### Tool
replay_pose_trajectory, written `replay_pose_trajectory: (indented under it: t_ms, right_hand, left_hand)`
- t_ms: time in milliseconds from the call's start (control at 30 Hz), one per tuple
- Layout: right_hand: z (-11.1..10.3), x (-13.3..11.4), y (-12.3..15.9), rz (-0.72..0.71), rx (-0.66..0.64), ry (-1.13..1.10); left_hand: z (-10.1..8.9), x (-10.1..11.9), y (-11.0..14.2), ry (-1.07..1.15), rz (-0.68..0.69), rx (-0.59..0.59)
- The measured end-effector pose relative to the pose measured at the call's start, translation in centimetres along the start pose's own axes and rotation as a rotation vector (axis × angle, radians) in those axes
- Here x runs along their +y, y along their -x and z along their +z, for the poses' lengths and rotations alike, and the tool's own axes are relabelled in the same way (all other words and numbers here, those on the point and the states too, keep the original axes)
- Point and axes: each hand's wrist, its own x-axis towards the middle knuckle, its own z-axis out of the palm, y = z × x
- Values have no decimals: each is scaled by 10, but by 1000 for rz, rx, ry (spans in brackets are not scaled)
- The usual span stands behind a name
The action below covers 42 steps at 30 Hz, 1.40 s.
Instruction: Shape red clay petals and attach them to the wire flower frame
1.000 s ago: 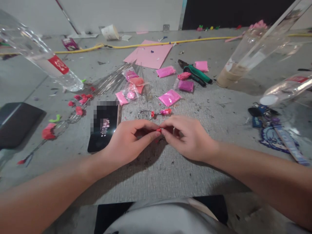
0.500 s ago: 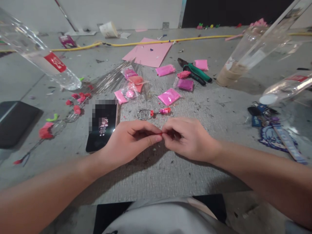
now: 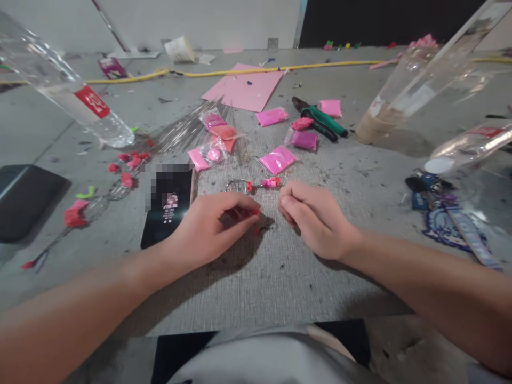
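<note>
My left hand pinches a small red bit of clay between thumb and fingertips, low over the grey table. To its right and apart from it, my right hand is closed with fingers curled in; whatever it holds is hidden. Just beyond both hands lies a bent wire piece with red and pink clay lumps on it. A phone lies beside my left wrist. Pink packets of clay rest farther back.
Green-handled pliers and pink paper lie behind. Clear bottles stand or lean at left and right. Clay-covered wires and a black case are at left, keys at right. A yellow cord crosses the back.
My hands, whose fingertips met before, have come apart. The right hand moved slightly right and its fingers curled in. The red clay stays in my left fingertips.
</note>
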Motion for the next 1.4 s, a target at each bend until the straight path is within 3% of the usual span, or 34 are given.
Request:
replay_pose_trajectory:
  t_ms: [233,433,667,833,1000,1167,1400]
  right_hand:
    - [6,4,-3,-62,-3,147]
    - [6,4,-3,24,-27,122]
    - [4,1,-1,55,-30,123]
    - [4,0,0,-146,6,121]
    - [8,-2,3,-345,59,29]
    - [10,-5,6,-363,32,-66]
    - [9,-6,7,-347,25,-110]
  left_hand:
    - [4,-17,-3,-363,251,-24]
    - [2,-18,-4,-382,211,-89]
    - [-1,-16,-5,-349,139,-5]
    - [-3,1,-4,-100,-41,76]
    - [-3,12,1,283,-238,-141]
    - [-4,19,5,420,-258,-202]
    - [-3,22,4,548,-352,-182]
